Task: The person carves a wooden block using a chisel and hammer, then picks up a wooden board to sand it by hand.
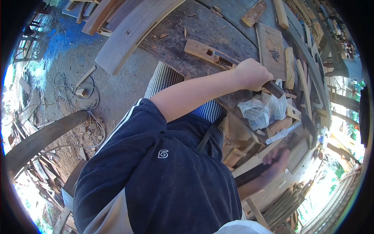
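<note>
My left hand (pixel 252 74) is closed in a fist over the workbench, with a dark brown wooden handle (pixel 274 89) sticking out below it. Beside that wrist lies a wooden hand plane (pixel 202 50) with a slot in its body. A crumpled clear plastic bag (pixel 263 110) is just below the fist. Lower right, my right hand (pixel 277 159) is smeared by motion. Its fingers appear curled over a long dark bar (pixel 255 174) lying along the forearm; what the bar is cannot be made out.
Wood shavings are scattered over the dark workbench (pixel 167 46). A carved board (pixel 271 48) and several offcuts lie at its far side. A curved plank (pixel 132 35) juts out at upper left. Tangled cable (pixel 74 91) lies on the floor; stacked timber (pixel 284 206) stands lower right.
</note>
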`<action>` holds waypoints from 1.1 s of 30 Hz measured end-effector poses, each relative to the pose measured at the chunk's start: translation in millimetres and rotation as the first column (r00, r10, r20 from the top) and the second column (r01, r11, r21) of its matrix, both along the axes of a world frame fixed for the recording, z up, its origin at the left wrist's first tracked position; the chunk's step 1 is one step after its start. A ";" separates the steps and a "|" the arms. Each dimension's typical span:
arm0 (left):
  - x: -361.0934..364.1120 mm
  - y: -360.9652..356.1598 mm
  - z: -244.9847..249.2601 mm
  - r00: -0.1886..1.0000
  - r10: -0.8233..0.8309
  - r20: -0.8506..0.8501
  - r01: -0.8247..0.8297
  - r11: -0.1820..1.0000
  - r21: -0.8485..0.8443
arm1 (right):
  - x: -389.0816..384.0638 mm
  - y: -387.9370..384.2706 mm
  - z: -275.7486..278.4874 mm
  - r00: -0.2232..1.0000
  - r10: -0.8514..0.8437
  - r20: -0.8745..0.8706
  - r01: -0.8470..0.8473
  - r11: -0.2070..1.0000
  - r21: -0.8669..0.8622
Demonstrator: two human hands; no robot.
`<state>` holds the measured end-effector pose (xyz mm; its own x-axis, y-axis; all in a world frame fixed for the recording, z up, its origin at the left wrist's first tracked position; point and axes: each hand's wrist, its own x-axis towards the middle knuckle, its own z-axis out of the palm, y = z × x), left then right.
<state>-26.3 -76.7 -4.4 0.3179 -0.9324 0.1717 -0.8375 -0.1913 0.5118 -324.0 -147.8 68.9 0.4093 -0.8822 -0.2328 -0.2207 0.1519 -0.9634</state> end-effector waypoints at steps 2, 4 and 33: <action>0.4 -1.4 -2.8 1.000 -0.002 -0.006 0.002 1.000 0.003 | -5.5 -19.9 19.2 0.967 -0.050 0.249 0.062 0.997 -0.041; 0.5 -3.9 -5.8 1.000 -0.007 -0.014 0.007 1.000 0.001 | -7.0 -35.9 31.9 0.941 -0.121 0.315 0.153 0.985 -0.078; -1.2 -12.3 -35.5 0.998 0.041 0.056 -0.041 0.999 0.013 | 10.0 -26.5 -3.2 0.996 -0.078 -0.029 0.084 0.946 0.314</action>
